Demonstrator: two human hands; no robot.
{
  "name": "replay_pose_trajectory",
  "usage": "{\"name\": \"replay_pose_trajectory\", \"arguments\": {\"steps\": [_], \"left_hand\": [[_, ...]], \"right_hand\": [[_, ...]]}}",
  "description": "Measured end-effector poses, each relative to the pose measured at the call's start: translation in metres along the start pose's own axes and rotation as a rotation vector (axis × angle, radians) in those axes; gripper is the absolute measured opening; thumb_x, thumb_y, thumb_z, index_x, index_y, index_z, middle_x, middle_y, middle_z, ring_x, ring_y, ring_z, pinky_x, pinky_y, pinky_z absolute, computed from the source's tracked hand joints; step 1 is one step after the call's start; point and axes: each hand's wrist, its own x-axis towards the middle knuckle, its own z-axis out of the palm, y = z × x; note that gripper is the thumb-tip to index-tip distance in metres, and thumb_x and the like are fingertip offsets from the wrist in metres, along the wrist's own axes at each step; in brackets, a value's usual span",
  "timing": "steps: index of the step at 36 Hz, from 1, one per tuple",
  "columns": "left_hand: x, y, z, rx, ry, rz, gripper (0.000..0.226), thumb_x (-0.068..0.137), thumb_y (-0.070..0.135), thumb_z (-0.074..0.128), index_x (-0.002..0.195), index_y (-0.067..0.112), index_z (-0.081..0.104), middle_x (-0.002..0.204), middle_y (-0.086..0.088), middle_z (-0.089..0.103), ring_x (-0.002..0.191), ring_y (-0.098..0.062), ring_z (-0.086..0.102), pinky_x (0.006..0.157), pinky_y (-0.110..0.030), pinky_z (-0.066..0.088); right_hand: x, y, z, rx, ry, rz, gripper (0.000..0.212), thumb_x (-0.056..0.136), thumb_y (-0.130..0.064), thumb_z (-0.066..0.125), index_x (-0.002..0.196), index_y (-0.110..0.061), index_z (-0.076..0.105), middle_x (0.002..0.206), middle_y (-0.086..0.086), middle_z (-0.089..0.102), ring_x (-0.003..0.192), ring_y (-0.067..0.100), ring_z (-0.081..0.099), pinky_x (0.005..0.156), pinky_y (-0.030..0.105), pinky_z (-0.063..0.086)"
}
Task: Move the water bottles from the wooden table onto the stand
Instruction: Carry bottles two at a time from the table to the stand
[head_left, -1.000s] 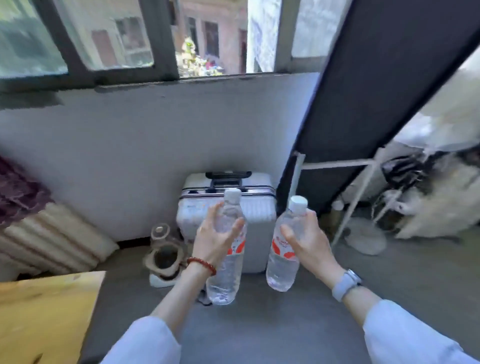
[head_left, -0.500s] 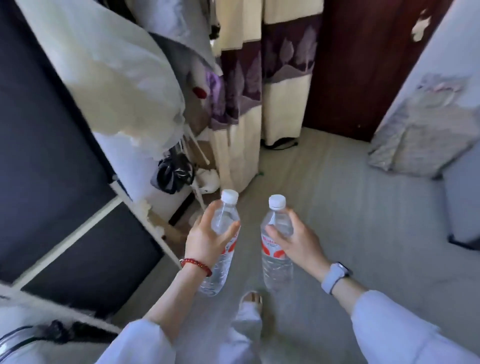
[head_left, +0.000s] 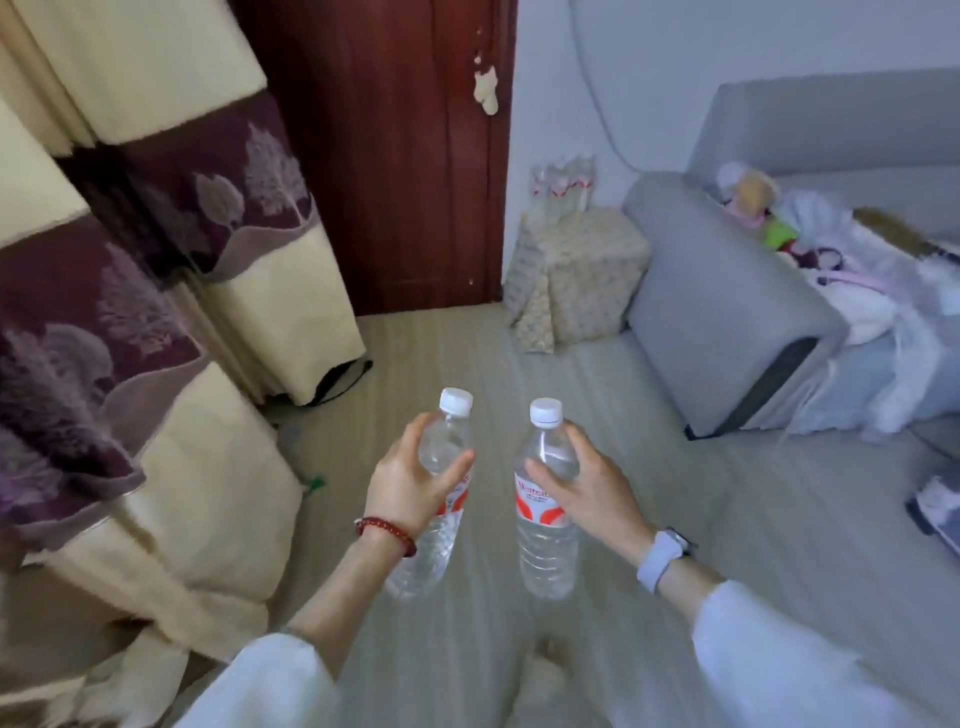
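Note:
I hold two clear water bottles with white caps and red-and-white labels, upright, above the floor. My left hand (head_left: 410, 480), with a red bead bracelet, is wrapped around the left bottle (head_left: 434, 540). My right hand (head_left: 587, 493), with a pale watch on the wrist, grips the right bottle (head_left: 545, 540) at its shoulder. Far ahead, a stand draped in patterned cloth (head_left: 576, 270) sits beside the door with several bottles (head_left: 563, 184) on top. The wooden table is out of view.
Cream-and-purple curtains (head_left: 156, 312) hang along the left. A dark red door (head_left: 395, 156) is straight ahead. A grey sofa (head_left: 727, 312) with toys and cloth piled on it fills the right. Striped floor (head_left: 467, 353) stretches between me and the stand.
The view has swung right, from the window and suitcase past the curtains to the door, stand and sofa. Both hands have kept their bottles in the same grip.

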Motion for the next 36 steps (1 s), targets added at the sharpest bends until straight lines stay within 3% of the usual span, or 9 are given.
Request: {"name": "replay_pose_trajectory", "arguments": {"steps": [3,5,9,15,19,23,26,28,36], "left_hand": [[0.076,0.015,0.043,-0.032,-0.055,0.040,0.052,0.070,0.043,0.071,0.116,0.033,0.049,0.112,-0.001,0.064,0.098,-0.020,0.060,0.082,-0.024,0.044],[0.124,0.027,0.073,-0.069,-0.087,0.029,0.053,0.069,0.043,0.071,0.115,0.034,0.049,0.108,0.000,0.063,0.080,-0.020,0.064,0.075,-0.028,0.053],[0.224,0.054,0.129,-0.104,-0.129,-0.006,0.055,0.069,0.044,0.071,0.117,0.032,0.048,0.106,0.003,0.055,0.046,-0.006,0.062,0.051,-0.005,0.045],[0.365,0.098,0.190,-0.094,-0.145,0.013,0.057,0.067,0.037,0.076,0.116,0.025,0.050,0.101,0.005,0.056,0.051,0.022,0.051,0.048,0.004,0.034],[0.450,0.114,0.225,-0.056,-0.128,0.012,0.060,0.065,0.041,0.076,0.118,0.023,0.051,0.077,0.026,0.050,0.039,0.002,0.050,0.051,0.009,0.029],[0.540,0.121,0.263,-0.025,-0.142,-0.012,0.067,0.062,0.051,0.073,0.117,0.023,0.049,0.083,0.011,0.060,0.050,0.005,0.050,0.059,0.003,0.038],[0.616,0.118,0.300,0.000,-0.185,-0.026,0.077,0.060,0.055,0.073,0.123,0.022,0.045,0.111,-0.007,0.064,0.093,-0.021,0.064,0.087,-0.028,0.049],[0.671,0.119,0.325,0.002,-0.184,-0.006,0.078,0.060,0.053,0.074,0.124,0.020,0.045,0.118,-0.007,0.062,0.106,-0.026,0.058,0.087,-0.026,0.043],[0.863,0.150,0.408,0.051,-0.199,0.075,0.078,0.059,0.050,0.077,0.123,0.016,0.048,0.119,-0.005,0.062,0.109,-0.025,0.056,0.083,-0.024,0.037]], "right_hand": [[0.067,0.027,-0.024,0.013,0.059,0.044,0.045,0.076,-0.053,0.060,0.116,-0.037,0.043,0.100,-0.007,0.068,0.095,0.021,0.063,0.082,0.037,0.050],[0.115,0.046,-0.041,0.007,0.081,0.061,0.046,0.077,-0.052,0.060,0.116,-0.035,0.043,0.096,-0.007,0.067,0.092,0.022,0.063,0.082,0.037,0.049],[0.219,0.081,-0.083,-0.016,0.083,0.101,0.050,0.077,-0.054,0.061,0.119,-0.033,0.042,0.096,-0.005,0.067,0.092,0.022,0.062,0.081,0.036,0.049],[0.355,0.104,-0.144,0.015,0.112,0.102,0.049,0.079,-0.046,0.063,0.121,-0.028,0.044,0.103,-0.001,0.065,0.097,0.022,0.060,0.083,0.039,0.049],[0.440,0.120,-0.173,0.058,0.133,0.124,0.045,0.079,-0.045,0.063,0.118,-0.030,0.046,0.104,-0.004,0.065,0.098,0.018,0.059,0.086,0.039,0.048],[0.533,0.145,-0.191,0.105,0.160,0.112,0.035,0.080,-0.042,0.064,0.109,-0.030,0.049,0.101,-0.006,0.065,0.096,0.017,0.061,0.083,0.038,0.049],[0.611,0.167,-0.200,0.138,0.186,0.139,0.032,0.078,-0.042,0.065,0.102,-0.041,0.044,0.096,-0.009,0.065,0.090,0.015,0.062,0.079,0.035,0.050],[0.669,0.178,-0.207,0.157,0.210,0.154,0.034,0.077,-0.040,0.068,0.100,-0.044,0.043,0.095,-0.011,0.065,0.090,0.014,0.062,0.074,0.027,0.047],[0.867,0.202,-0.256,0.245,0.239,0.216,0.042,0.075,-0.038,0.070,0.107,-0.041,0.043,0.097,-0.019,0.057,0.091,0.009,0.057,0.071,0.018,0.041]]}}
